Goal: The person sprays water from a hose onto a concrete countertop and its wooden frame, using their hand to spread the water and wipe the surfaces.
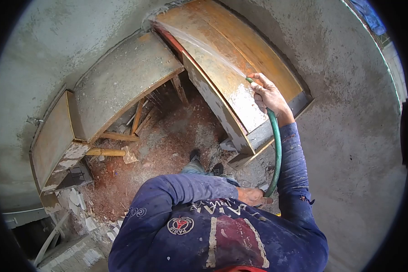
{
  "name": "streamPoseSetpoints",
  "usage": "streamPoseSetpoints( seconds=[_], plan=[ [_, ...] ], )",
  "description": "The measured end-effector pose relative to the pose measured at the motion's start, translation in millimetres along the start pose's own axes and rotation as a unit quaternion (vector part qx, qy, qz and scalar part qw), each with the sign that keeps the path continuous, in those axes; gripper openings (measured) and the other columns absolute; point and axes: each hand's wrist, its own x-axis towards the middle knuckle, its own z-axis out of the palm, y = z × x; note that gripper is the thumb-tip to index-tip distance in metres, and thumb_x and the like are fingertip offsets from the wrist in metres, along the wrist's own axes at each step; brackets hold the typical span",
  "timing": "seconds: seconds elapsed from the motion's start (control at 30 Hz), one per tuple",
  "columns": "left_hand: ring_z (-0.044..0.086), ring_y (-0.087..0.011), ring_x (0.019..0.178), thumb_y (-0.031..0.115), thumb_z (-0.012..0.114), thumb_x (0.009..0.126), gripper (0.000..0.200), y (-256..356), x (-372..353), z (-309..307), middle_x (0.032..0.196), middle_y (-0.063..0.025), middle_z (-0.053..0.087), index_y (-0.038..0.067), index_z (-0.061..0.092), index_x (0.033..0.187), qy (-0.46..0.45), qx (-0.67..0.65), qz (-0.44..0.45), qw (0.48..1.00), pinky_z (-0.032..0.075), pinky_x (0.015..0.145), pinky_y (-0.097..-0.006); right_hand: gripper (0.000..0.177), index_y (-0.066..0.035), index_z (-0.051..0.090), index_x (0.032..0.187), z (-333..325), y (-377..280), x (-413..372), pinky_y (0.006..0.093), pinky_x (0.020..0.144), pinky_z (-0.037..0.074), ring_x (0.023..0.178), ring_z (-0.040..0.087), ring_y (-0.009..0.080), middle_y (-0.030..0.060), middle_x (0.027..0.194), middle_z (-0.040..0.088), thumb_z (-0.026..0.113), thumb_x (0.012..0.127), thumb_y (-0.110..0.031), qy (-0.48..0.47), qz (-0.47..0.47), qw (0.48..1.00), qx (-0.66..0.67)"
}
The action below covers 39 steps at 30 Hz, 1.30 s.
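Head view: right hand [268,94] fingers closed round hose [277,145] end, over board [240,59], water [199,45] hitting board. Left hand [253,196] clenched on hose, well below board.

A: We see a smooth, rubbery green hose [277,145], slightly shiny.
B: Left of the hose, we read the board [222,68] as wood, wet and glossy.
A: Right of the hose, the wall [349,136] looks like rough, matt concrete.
B: And beside the hose, our sleeve [294,167] is dusty blue cloth.
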Motion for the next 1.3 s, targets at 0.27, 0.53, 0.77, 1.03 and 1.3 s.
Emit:
streamPoseSetpoints(
  seconds=[0.27,0.53,0.77,1.03,1.3],
  plan=[
    [0.054,-0.0194,0.061,0.077,0.028,0.089,0.081,-27,15,4,0.063,-0.0063,0.055,0.004,0.058,0.071,-0.012,-0.018,0.032,0.999,0.044,0.059,-0.0374,0.022,-0.012,0.049,0.124,-69,46,-12,0.0234,0.033,0.027,0.038,0.030,0.0044,-0.0071,0.052,0.033,0.045,0.102,-0.016,0.164,-0.018,0.981,0.102],
    [0.056,-0.0192,0.063,0.082,0.025,0.084,0.085,-18,13,-2,0.064,-0.0056,0.056,0.005,0.059,0.071,-0.065,-0.003,0.012,0.998,0.045,0.059,-0.0366,0.022,-0.013,0.048,0.124,-96,63,-25,0.0217,0.034,0.025,0.040,0.030,0.0037,-0.0086,0.053,0.031,0.043,0.103,-0.015,0.181,-0.016,0.973,0.139],
    [0.054,-0.0171,0.062,0.079,0.024,0.087,0.082,-29,15,-8,0.063,-0.0039,0.055,0.006,0.058,0.070,-0.042,-0.016,0.029,0.999,0.045,0.059,-0.0351,0.022,-0.014,0.049,0.124,-78,53,-3,0.0201,0.034,0.026,0.041,0.029,0.0026,-0.0087,0.056,0.030,0.041,0.103,-0.014,0.144,-0.025,0.977,0.156],
    [0.054,-0.0172,0.061,0.074,0.027,0.091,0.079,-16,10,-13,0.064,-0.0050,0.056,0.005,0.059,0.070,-0.023,-0.018,0.017,0.999,0.046,0.059,-0.0357,0.024,-0.013,0.048,0.126,-73,41,-1,0.0189,0.034,0.030,0.041,0.032,0.0023,-0.0081,0.058,0.033,0.039,0.104,-0.013,0.119,-0.046,0.980,0.151],
    [0.055,-0.0206,0.062,0.078,0.026,0.089,0.084,-11,12,-11,0.063,-0.0076,0.055,0.003,0.061,0.071,-0.029,0.016,0.019,0.999,0.046,0.059,-0.0374,0.023,-0.013,0.050,0.125,-68,31,-8,0.0184,0.033,0.030,0.041,0.032,0.0018,-0.0085,0.057,0.034,0.040,0.104,-0.013,0.114,-0.046,0.982,0.140]
  ],
)
